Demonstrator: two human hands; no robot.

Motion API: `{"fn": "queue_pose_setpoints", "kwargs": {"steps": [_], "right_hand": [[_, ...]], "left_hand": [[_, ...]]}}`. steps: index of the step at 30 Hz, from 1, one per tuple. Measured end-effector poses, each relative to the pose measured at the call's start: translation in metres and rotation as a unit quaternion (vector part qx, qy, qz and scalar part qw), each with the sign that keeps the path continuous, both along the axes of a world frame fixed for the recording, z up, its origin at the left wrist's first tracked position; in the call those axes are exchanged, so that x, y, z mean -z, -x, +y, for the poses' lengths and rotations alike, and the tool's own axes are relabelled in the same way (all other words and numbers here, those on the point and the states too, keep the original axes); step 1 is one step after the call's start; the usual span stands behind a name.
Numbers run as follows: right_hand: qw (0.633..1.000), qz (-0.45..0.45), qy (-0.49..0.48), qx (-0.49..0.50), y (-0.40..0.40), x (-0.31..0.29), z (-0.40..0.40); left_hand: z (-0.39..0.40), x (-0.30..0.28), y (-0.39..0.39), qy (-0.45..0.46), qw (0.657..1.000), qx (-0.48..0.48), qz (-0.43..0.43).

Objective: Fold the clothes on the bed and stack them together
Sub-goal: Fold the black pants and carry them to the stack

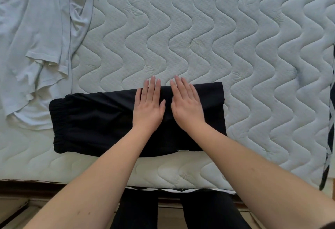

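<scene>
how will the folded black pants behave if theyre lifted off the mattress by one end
The black pants will probably flop and unfold: they are soft cloth lying flat under the left hand and right hand. The gathered waistband end looks thicker, so it may hang lower. They seem unlikely to slide much on the quilted mattress.
</scene>
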State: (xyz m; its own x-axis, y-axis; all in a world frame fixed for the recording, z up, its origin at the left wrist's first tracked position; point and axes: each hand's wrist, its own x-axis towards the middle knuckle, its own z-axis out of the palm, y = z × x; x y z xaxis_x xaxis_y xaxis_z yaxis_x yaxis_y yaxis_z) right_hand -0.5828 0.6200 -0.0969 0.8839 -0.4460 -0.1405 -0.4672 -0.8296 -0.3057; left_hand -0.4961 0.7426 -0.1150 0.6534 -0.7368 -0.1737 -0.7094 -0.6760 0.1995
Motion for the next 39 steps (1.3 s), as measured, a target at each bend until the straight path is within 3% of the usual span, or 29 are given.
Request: {"fn": "queue_pose_setpoints", "kwargs": {"steps": [7,13,18,21,25,31,39], "right_hand": [[0.990,0.137,0.025,-0.034,0.019,0.032,-0.009],[0.975,0.193,0.025,0.105,0.058,0.026,-0.057],[0.951,0.119,-0.040,0.281,0.069,0.010,-0.072],[0.919,0.091,-0.094,0.371,0.070,0.006,-0.074],[0.926,0.155,-0.121,0.323,0.068,0.006,-0.082],[0.936,0.078,-0.235,0.251,0.085,-0.003,-0.095],[0.914,0.035,-0.229,0.332,0.125,-0.011,-0.151]], "left_hand": [[0.032,0.025,0.020,-0.071,0.997,-0.008,-0.003],[0.041,0.021,0.022,-0.084,0.996,0.005,0.005],[0.045,0.014,0.032,-0.067,0.994,0.080,-0.017],[0.053,0.014,0.040,-0.055,0.991,0.116,-0.021],[0.052,0.013,0.041,-0.078,0.991,0.104,-0.010],[0.047,0.011,0.041,-0.094,0.988,0.124,-0.021],[-0.022,0.006,0.060,-0.083,0.976,0.202,-0.008]]}}
